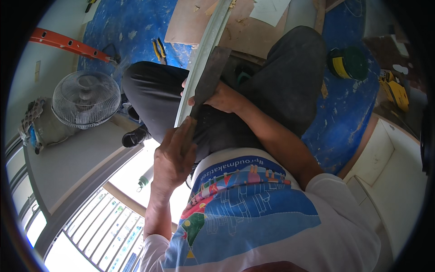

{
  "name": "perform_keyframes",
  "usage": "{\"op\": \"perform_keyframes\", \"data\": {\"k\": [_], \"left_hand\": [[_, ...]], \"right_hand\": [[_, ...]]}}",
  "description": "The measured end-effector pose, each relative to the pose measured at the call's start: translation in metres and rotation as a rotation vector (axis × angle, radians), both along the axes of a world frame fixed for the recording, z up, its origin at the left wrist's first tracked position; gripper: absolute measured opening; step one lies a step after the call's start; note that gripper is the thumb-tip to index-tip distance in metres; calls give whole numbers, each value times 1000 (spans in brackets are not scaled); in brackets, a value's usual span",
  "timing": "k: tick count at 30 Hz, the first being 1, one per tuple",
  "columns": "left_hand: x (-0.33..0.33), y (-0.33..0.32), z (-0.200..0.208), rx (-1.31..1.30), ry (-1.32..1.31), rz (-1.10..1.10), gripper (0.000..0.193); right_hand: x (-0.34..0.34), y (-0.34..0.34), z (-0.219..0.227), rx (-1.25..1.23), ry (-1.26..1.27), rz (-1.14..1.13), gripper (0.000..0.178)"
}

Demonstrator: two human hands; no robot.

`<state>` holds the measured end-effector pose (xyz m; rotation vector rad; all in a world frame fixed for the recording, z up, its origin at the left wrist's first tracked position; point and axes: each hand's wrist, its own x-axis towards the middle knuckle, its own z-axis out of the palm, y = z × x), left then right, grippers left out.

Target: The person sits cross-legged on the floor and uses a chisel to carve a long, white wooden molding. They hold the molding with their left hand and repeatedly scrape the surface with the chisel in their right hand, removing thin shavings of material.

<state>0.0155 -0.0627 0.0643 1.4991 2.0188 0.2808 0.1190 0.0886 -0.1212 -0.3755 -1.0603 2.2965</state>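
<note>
The head view looks down on a seated person in dark trousers (pixel 290 77) and a white printed T-shirt (pixel 253 208), legs bent outward; the clock positions here are read from the middle of that view. A long pale strip (pixel 203 59) runs slantwise from 12 o'clock at the upper edge down to just 10 o'clock of the middle, passing between the knees. Along its right side lies a broad, dark flat blade (pixel 212 75), its squared-off end toward 12 o'clock; whether its edge touches the strip cannot be told.

The left hand (pixel 174 152), at 8 o'clock, is closed around the near end of the blade, where the handle is mostly hidden by the fingers. The right hand (pixel 222 99), at 12 o'clock, reaches beneath the blade and grips the strip, fingertips showing past its left edge.

On the blue, spotted floor (pixel 127 31), yellow-handled pliers (pixel 159 51) lie at 11 o'clock, and wooden boards (pixel 267 34) topped by a white sheet (pixel 269 11) lie toward 1 o'clock. A dark green tub (pixel 358 63) with a yellow label is at 2 o'clock, a yellow tool (pixel 396 94) between 2 and 3. A wire-caged fan (pixel 86 99) stands between 9 and 10 o'clock, below an orange rail (pixel 68 44) at 10.
</note>
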Motion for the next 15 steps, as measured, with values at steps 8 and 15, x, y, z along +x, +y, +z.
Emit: {"op": "perform_keyframes", "data": {"k": [8,15], "left_hand": [[10,3,-11,64,9,-38,68],[11,32,-14,87,-30,-43,70]], "right_hand": [[0,3,2,68,-102,6,57],[-1,1,0,145,-114,-21,46]]}}
